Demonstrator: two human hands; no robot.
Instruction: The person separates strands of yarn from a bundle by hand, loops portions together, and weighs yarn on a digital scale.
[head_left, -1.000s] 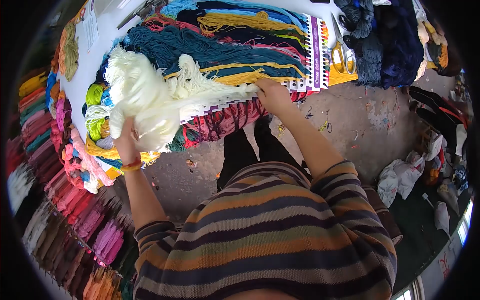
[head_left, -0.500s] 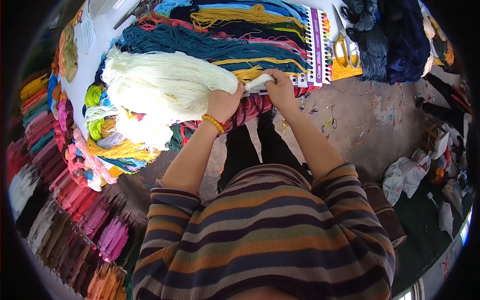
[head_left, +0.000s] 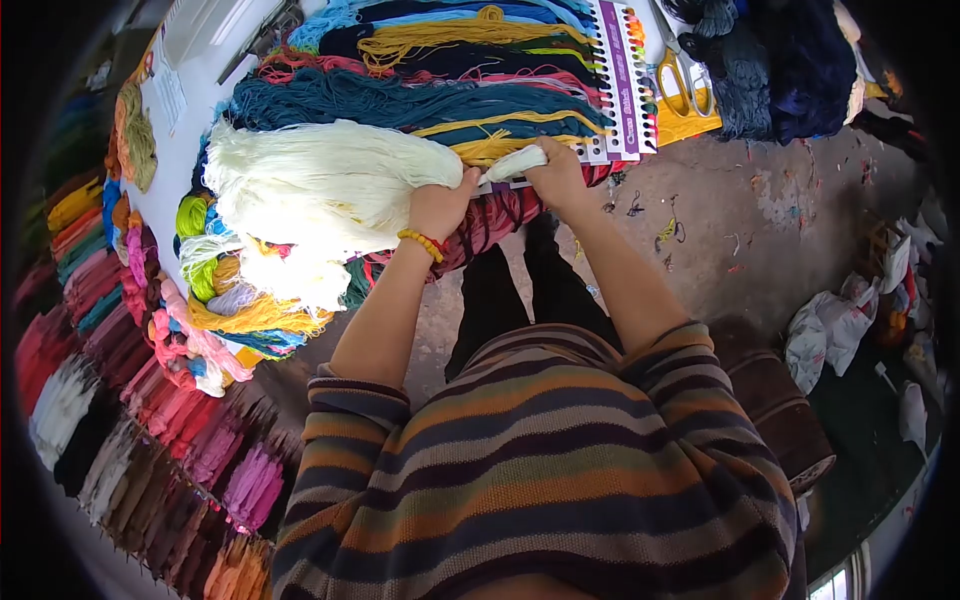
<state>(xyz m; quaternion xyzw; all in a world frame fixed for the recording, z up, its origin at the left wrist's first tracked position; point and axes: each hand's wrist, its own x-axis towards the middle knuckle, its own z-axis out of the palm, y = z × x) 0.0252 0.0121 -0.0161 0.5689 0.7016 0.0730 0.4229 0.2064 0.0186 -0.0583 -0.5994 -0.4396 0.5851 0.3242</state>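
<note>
Fingers [head_left: 546,168] gripping white yarn [head_left: 320,185], teal strands [head_left: 400,103] alongside

glare bleaches the white yarn [head_left: 315,205] while curved edges fade to black

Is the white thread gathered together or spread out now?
Both. The white thread is bunched narrow between the left hand and right hand, but beyond the left hand it spreads into a wide, loose mass.

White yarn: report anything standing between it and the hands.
Nothing visible does. The left hand holds the white yarn where it bunches, the right hand its narrow end; the teal yarn lies beyond, not between.
</note>
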